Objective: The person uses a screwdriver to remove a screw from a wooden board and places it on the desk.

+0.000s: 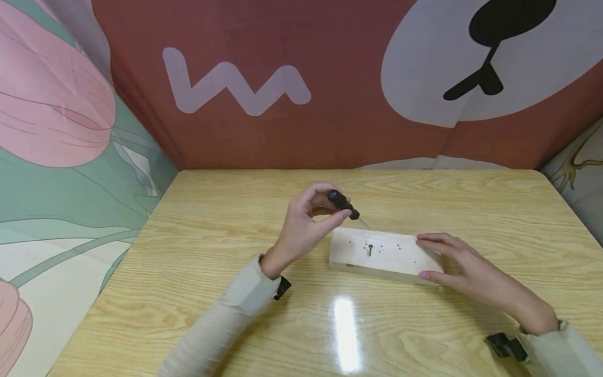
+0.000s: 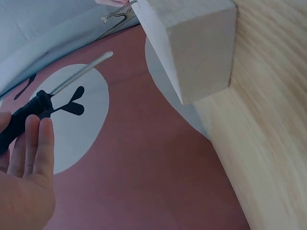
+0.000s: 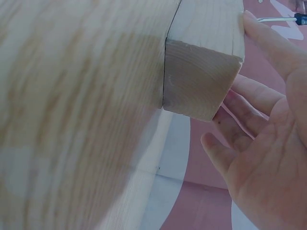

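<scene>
Screwdriver [image 1: 343,203], pinched by the left hand [image 1: 302,224], stands clear of the block [image 1: 388,257] in left-wrist view; only head view shows holes [image 1: 398,245] beside the block's screw [image 1: 370,247]. Right hand [image 1: 466,269] grips, partly hiding, the block's right end; table [image 1: 226,225] beneath.

- A table [image 1: 226,220] with yellowish wood grain and rounded far corners fills the lower part of the head view.
- Behind its far edge stands a reddish-brown printed backdrop [image 1: 282,141], bearing a pale zigzag [image 1: 254,99] and a whitish rounded patch [image 1: 414,68] with a black nose shape [image 1: 511,21].
- On the left, a green covering [image 1: 56,193] shows large pink petals [image 1: 52,99] and pale leaves.
- On the right hangs a greyish panel [image 1: 589,193] with brown branch-like lines.
- A bright elongated reflection [image 1: 346,335] gleams on the near tabletop.
</scene>
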The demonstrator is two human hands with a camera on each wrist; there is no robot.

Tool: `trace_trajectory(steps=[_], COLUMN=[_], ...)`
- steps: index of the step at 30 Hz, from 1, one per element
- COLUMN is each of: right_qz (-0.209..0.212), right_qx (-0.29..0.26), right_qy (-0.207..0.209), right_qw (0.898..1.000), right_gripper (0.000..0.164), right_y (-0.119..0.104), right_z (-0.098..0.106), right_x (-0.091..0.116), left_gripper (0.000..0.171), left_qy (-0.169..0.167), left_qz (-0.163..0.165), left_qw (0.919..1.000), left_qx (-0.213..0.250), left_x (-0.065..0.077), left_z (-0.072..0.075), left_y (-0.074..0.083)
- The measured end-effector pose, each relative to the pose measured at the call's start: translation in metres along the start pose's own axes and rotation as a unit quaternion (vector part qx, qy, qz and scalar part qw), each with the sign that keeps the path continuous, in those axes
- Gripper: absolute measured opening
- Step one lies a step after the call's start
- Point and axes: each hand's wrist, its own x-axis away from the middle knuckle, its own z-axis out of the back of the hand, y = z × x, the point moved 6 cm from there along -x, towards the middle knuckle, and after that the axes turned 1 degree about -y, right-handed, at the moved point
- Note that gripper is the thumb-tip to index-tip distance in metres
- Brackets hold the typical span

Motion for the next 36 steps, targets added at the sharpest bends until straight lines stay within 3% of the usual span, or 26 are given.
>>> trace_trajectory(steps=[6,12,22,28,36], right_qz=[-0.009,-0.003,-0.028,-0.024,0.012], right_qx=[-0.003,0.000,0.023,0.015,-0.020], right_qy=[-0.009,-0.007,-0.027,-0.002,0.046], right_qw=[1.000,1.000,0.999,1.000,0.999], right_gripper=[0.058,0.058,0.061,0.057,0.048], right_y=[0.001,-0.001,-0.001,-0.005,-0.022], right_z=[0.000,0.000,0.002,0.004,0.005], right_x=[-0.001,-0.002,-0.002,-0.005,-0.019], left_gripper=[0.032,0.029,0.024,0.023,0.022], left_qy=[0.009,0.006,0.008,0.006,0.009], left_qz=[0.028,0.019,0.017,0.027,0.042], left_qw=[0.9995,0.9998,0.9998,0.9994,0.9986], left_qx=[0.010,0.004,-0.010,-0.020,-0.031], left_x=[0.003,0.006,0.010,0.011,0.015], left_z=[0.006,0.012,0.023,0.030,0.037], left_y=[-0.004,-0.006,-0.012,-0.016,-0.021])
